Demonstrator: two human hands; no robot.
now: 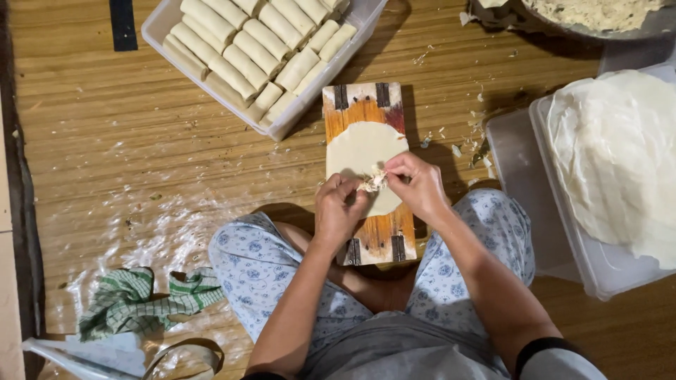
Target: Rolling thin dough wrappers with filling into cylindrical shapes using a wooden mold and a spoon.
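A wooden floor carries a small wooden board (368, 176). On the board lies a round, pale wrapper (359, 151); at its near edge the left hand (339, 208) and right hand (417, 184) pinch shredded filling (373, 182) between their fingertips.

Left hand (340, 207), right hand (417, 184) pinching together

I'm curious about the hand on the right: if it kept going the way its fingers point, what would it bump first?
Probably the left hand. The right hand points leftward across the round wrapper, pinching filling, with the other hand's fingers just beyond.
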